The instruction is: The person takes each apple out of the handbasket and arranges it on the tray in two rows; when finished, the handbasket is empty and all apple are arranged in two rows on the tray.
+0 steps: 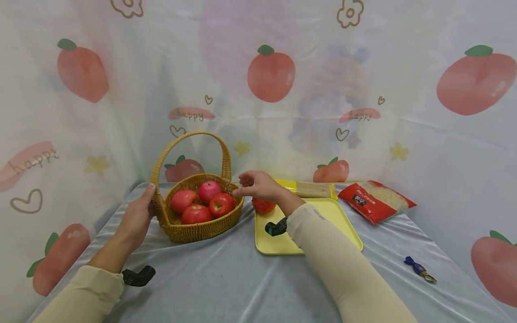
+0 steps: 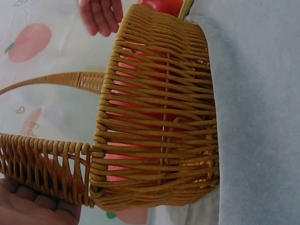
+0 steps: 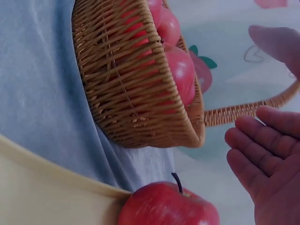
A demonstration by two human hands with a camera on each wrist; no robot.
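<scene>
A wicker basket (image 1: 202, 231) with a tall handle (image 1: 190, 137) holds several red apples (image 1: 196, 214). At its left side my left hand (image 1: 138, 215) holds the base of the handle, the fingers (image 2: 42, 204) behind the weave in the left wrist view. My right hand (image 1: 262, 186) hovers by the basket's right rim, nothing in it, fingers loosely spread and thumb apart in the right wrist view. Below that hand, another red apple (image 3: 168, 206) sits at the back left corner of a yellow tray (image 1: 315, 226), partly hidden by the hand in the head view.
Behind the tray lies a yellow-ended pack of noodles (image 1: 313, 189). Right of it is a red bag (image 1: 375, 202) with a see-through panel. A small purple and gold wrapped item (image 1: 420, 269) lies at the right. Printed curtains surround the grey cloth-covered table (image 1: 218, 287).
</scene>
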